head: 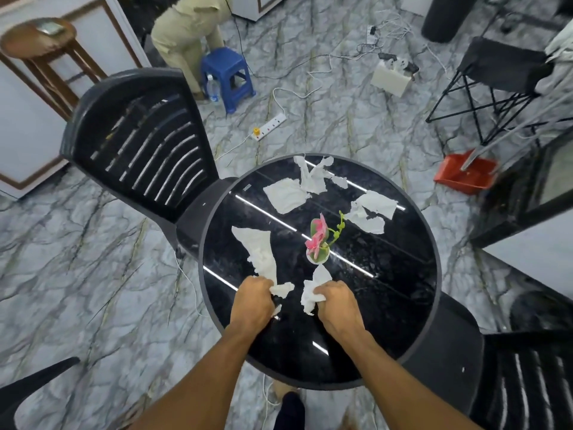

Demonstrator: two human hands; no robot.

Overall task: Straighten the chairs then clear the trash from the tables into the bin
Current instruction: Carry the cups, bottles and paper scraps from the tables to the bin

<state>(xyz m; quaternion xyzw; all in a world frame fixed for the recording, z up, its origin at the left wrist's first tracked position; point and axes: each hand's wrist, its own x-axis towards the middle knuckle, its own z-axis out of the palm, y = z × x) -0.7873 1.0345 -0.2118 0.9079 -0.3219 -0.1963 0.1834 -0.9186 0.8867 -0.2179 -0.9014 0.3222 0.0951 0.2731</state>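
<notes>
With the left hand [253, 301] and right hand [336, 302] each clenched on torn white tissue paper [259, 252], a careless sweep could topple the small pink artificial flower pot [317, 243] just beyond the right hand on the round glossy black surface [387, 305].

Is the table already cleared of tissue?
No. Torn tissue pieces lie on the table, and both the left hand and right hand grip scraps.
</notes>
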